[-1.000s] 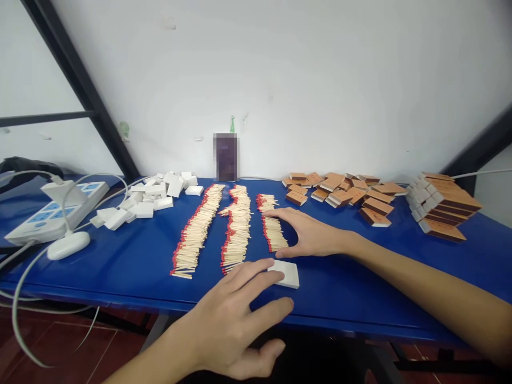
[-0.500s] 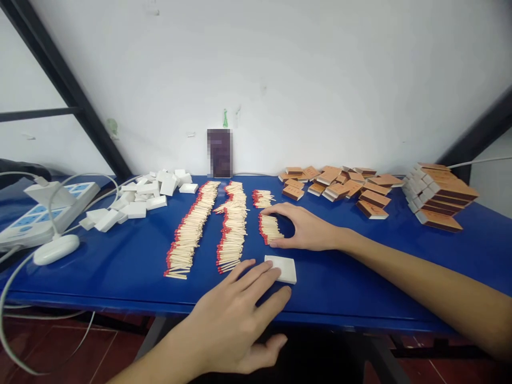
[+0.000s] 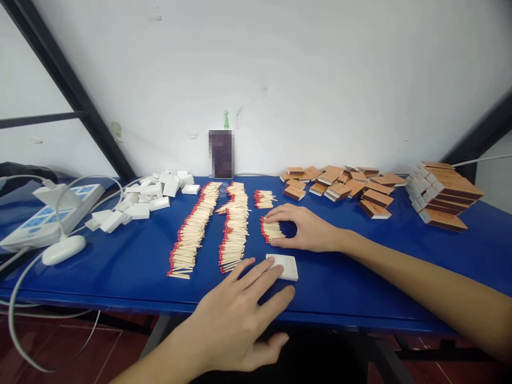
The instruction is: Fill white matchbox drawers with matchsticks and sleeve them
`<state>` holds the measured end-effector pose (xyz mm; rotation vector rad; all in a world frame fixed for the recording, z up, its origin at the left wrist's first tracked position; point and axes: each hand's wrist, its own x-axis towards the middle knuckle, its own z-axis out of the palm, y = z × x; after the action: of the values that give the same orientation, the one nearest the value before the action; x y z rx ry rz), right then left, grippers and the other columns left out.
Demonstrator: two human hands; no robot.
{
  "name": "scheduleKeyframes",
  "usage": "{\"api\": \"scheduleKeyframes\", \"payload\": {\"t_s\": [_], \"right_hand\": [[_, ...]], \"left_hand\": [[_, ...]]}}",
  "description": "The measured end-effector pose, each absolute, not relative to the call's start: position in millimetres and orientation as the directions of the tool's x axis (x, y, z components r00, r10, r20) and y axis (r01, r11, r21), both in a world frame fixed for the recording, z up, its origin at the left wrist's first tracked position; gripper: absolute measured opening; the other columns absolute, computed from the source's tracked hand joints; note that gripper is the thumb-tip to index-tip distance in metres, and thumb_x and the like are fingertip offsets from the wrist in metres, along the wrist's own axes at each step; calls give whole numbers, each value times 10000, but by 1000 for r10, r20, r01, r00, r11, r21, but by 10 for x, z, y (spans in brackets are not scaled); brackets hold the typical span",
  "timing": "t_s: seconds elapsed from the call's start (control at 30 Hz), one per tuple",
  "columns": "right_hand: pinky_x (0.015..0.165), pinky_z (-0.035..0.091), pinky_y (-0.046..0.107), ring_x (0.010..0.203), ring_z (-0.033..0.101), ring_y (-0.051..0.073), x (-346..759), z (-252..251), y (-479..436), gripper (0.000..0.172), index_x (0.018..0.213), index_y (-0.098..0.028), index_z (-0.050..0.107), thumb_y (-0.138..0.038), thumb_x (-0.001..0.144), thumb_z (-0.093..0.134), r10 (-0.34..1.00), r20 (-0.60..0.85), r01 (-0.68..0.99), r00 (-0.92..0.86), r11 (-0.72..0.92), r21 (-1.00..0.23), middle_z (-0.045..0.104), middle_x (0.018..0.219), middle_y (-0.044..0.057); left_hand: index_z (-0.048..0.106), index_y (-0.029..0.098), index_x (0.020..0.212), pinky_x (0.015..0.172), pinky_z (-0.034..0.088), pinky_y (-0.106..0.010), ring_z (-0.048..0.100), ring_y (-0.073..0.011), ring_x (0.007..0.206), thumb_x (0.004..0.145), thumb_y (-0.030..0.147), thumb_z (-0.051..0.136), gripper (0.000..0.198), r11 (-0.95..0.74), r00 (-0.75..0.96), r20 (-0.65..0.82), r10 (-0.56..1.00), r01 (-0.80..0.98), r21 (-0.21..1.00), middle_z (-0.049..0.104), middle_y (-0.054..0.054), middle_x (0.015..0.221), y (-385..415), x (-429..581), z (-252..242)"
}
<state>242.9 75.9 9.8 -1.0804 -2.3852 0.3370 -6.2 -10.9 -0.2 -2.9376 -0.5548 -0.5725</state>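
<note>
A small bunch of red-tipped matches lies on the blue table. My right hand curves round it, fingers at the far edge and thumb at the near edge. Below it sits a white matchbox tray. My left hand has its fingers spread, with fingertips resting on the tray's left side, which they partly cover. Beyond the bunch is another small group of matches. Two long rows of matches, a middle row and a left row, run toward the table's front edge.
White trays are heaped at the back left, near a power strip with cables. Brown matchbox sleeves lie piled at the back right, beside stacked matchboxes. A blurred dark rectangular object leans against the wall.
The view has shifted slightly, so most things appear a little further right. Both hands keep nearly the same pose, the right round the matches and the left at the tray.
</note>
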Motion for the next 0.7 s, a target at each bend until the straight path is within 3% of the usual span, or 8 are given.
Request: {"api": "scheduleKeyframes", "payload": {"t_s": [0.47,0.7], "right_hand": [[935,498,415,1044,638,240,2449,89,755,348,1085,-236,719,-464,824,693,712,374,566,-594,700,-434,722,1099,74],[906,513,400,1019,649,234,2444,89,745,348,1139,-249,702,-413,832,691,717,370,558,-590,694,-455,721,1104,74]], "left_hand": [[555,182,1294,1143,337,-469,432,-300,1363,917,412,537,442,-930,863,371,344,367,10,505,-131,1417,-112,-65,7],[513,216,1346,1145,334,-468,398,-285,1391,912,393,528,469,-919,868,312,386,393,44,473,-99,1460,-106,-59,32]]}}
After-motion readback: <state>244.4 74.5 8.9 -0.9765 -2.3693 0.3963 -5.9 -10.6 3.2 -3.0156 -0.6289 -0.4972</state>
